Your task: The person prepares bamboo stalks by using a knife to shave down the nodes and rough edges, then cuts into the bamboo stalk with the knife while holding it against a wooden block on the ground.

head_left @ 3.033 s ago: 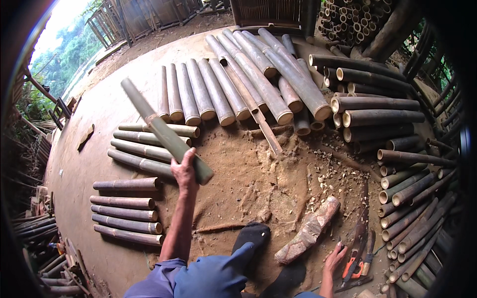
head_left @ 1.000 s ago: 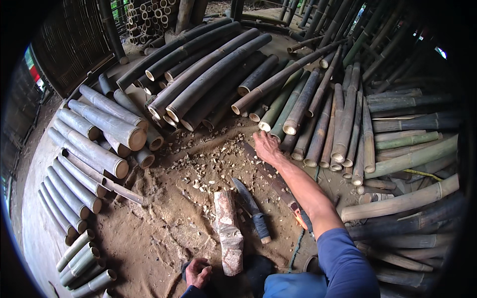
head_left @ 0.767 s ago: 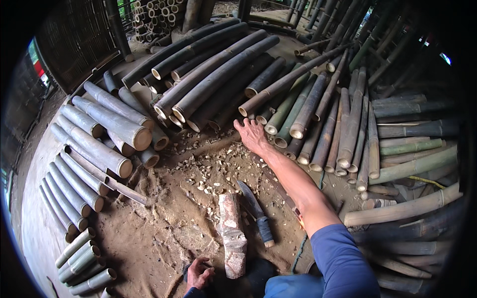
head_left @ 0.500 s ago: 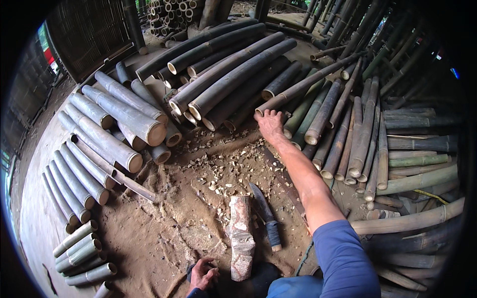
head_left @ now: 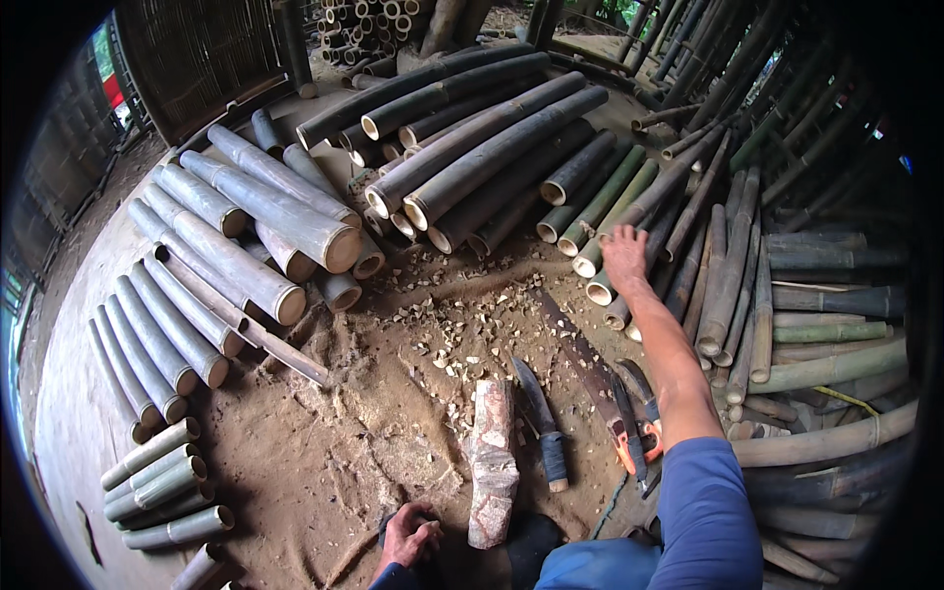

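- The right hand (head_left: 626, 258), right of centre in the upper half, has its fingers curled over the near end of a grey-brown bamboo pole (head_left: 671, 185), which slants toward the upper right.
- The left hand (head_left: 411, 536), at bottom centre, has bent fingers with narrow gaps; I cannot tell whether they hold anything.
- A short log (head_left: 494, 472) lies right of the left hand, with a knife (head_left: 540, 418) just beside it.
- A saw (head_left: 582, 364) lies farther right.
- Wood chips (head_left: 467, 339) scatter near centre.
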Demonstrator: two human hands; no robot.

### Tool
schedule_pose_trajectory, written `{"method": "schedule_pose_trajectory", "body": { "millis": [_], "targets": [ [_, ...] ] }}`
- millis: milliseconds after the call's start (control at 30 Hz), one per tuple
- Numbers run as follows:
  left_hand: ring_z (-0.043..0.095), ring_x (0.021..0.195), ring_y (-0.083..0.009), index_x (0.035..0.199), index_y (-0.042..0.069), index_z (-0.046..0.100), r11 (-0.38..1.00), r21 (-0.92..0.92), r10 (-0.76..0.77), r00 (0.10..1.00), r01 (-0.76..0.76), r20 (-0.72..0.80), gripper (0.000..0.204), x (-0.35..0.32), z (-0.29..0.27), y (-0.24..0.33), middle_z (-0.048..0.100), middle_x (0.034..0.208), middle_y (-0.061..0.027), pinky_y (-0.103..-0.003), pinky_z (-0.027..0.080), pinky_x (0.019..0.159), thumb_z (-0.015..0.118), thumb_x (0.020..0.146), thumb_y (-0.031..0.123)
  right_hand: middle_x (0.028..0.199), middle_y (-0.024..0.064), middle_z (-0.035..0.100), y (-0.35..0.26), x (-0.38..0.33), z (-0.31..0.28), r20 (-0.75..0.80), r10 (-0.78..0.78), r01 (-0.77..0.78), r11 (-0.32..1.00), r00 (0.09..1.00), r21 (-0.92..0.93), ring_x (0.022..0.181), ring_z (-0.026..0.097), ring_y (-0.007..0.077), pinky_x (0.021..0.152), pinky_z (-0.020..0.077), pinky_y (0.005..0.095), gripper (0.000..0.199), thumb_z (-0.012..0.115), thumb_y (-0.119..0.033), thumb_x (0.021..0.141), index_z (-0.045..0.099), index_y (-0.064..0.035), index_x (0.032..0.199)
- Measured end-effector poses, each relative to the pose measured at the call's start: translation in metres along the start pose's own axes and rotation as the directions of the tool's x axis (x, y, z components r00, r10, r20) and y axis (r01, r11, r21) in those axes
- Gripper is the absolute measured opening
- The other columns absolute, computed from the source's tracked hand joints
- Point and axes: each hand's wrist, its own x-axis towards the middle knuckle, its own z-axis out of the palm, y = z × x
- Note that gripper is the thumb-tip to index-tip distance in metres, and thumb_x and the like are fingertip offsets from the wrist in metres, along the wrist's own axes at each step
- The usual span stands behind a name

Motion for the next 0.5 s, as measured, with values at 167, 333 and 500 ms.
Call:
{"method": "schedule_pose_trajectory", "body": {
  "millis": [167,333,500],
  "targets": [
    [0.072,0.065,-0.0200,0.131,-0.003,0.059,0.999,-0.045,0.012,1.000,-0.012,-0.003,0.036,0.000,-0.006,-0.007,0.075,0.088,-0.0150,-0.031,0.054,0.051,0.070,0.098,0.006,0.123,0.0082,0.063,-0.001,0.002,-0.032,0.089,0.026,-0.031,0.998,0.996,0.045,0.119,0.054,0.0269,0.096,0.0411,0.0514,0.027,0.064,-0.022,0.095,0.080,-0.0140,0.114],
    [0.073,0.066,-0.0198,0.127,-0.004,0.061,0.999,-0.026,-0.023,0.999,0.024,0.042,0.032,0.005,-0.003,-0.003,0.075,0.088,-0.0152,-0.031,0.055,0.051,0.069,0.099,0.008,0.121,0.0109,0.064,-0.045,0.012,-0.008,-0.160,-0.176,0.216,0.936,0.971,0.279,0.119,0.058,0.0290,0.095,0.0446,0.0486,0.026,0.061,-0.018,0.096,0.076,-0.0088,0.115],
    [0.073,0.066,-0.0191,0.128,-0.003,0.061,0.998,-0.019,-0.066,0.998,0.066,0.015,0.032,0.003,-0.004,-0.001,0.076,0.089,-0.0142,-0.029,0.054,0.050,0.069,0.100,0.010,0.118,0.0099,0.064,-0.096,0.032,-0.007,-0.072,-0.202,0.213,0.950,0.977,0.229,0.117,0.059,0.0301,0.095,0.0447,0.0521,0.028,0.061,-0.020,0.098,0.071,-0.0178,0.125]
  ]
}}
